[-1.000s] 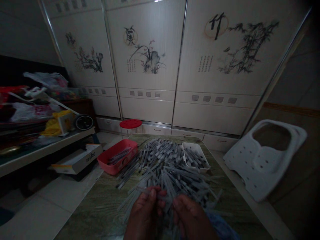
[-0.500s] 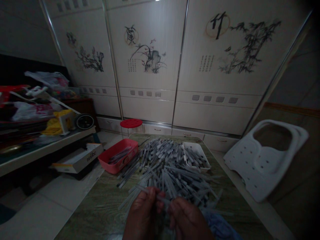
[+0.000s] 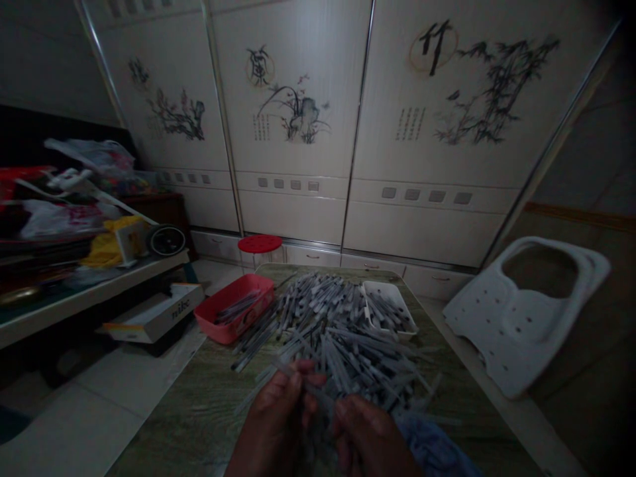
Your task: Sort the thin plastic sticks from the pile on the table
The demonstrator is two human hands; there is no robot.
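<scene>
Just hands (image 3: 278,414) (bare) amid plastic tubes (image 3: 342,344)

Left hand (image 3: 275,414) pinching a slim plastic tube (image 3: 303,383) right there, right hand (image 3: 370,440) curled alongside at the heap of plastic tubes (image 3: 338,338) on the wood-grain tabletop (image 3: 199,404), red plastic tray (image 3: 248,285) and white plastic tray (image 3: 370,286) flanking the far end!

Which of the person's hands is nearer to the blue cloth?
The right. The right hand lies just beside the blue cloth; the left hand is farther away, past the right hand.
</scene>
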